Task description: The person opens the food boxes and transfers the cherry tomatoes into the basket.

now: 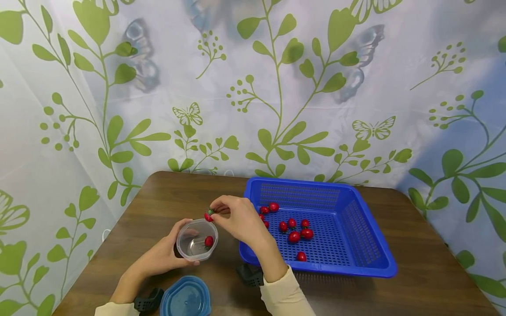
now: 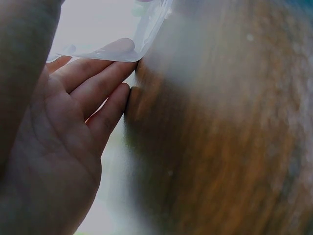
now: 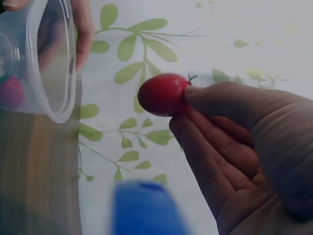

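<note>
My left hand [image 1: 164, 252] holds a clear plastic container [image 1: 192, 245] by its sides, its mouth tilted up toward me. One cherry tomato [image 1: 208, 241] lies inside it. Between thumb and fingers, my right hand [image 1: 241, 219] pinches another cherry tomato [image 3: 164, 94] with a small green stem. In the head view this tomato overlaps the container's upper right rim. Seen from the left wrist, straight fingers [image 2: 100, 88] lie along the underside of the container. More cherry tomatoes [image 1: 294, 237] are scattered in a blue plastic basket [image 1: 356, 268] to the right.
A blue lid [image 1: 186, 298] lies on the brown wooden table [image 1: 415, 245] near its front edge, just below the container. The basket's left wall stands right beside my right forearm. Behind the table hangs a leaf-patterned cloth [image 1: 221, 96].
</note>
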A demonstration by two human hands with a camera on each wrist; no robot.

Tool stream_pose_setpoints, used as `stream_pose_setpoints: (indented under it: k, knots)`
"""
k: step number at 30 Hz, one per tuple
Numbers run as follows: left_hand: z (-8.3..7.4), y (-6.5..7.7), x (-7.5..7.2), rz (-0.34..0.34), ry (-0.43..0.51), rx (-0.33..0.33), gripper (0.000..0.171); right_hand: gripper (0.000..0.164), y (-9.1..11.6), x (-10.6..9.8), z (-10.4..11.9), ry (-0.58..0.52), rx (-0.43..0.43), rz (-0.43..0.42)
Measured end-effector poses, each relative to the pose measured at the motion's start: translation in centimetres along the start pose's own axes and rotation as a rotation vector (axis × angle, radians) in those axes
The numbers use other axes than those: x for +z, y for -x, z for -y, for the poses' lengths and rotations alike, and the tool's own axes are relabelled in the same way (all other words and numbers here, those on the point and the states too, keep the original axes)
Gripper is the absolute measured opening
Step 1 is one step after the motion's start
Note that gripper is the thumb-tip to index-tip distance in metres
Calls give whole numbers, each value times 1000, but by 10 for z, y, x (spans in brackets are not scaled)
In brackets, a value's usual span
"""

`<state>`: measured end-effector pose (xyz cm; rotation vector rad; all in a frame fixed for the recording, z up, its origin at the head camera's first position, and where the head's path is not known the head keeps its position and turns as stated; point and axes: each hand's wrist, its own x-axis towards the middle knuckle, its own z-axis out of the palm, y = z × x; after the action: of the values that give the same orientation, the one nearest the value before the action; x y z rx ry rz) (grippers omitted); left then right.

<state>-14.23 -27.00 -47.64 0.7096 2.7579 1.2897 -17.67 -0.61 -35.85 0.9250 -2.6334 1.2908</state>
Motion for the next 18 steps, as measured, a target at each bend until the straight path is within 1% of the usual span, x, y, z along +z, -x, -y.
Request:
stream_pose_setpoints:
  k: [6, 11, 18]
  knots:
    - [1, 0, 0, -3, -6, 3, 105, 16, 1, -9, -3, -35, 1, -23]
    - [3, 0, 1, -1, -19, -16, 106, 16, 4, -17, -1, -48, 10, -37]
    - [8, 0, 1, 9, -3, -44, 110, 18, 8, -28, -2, -39, 16, -66]
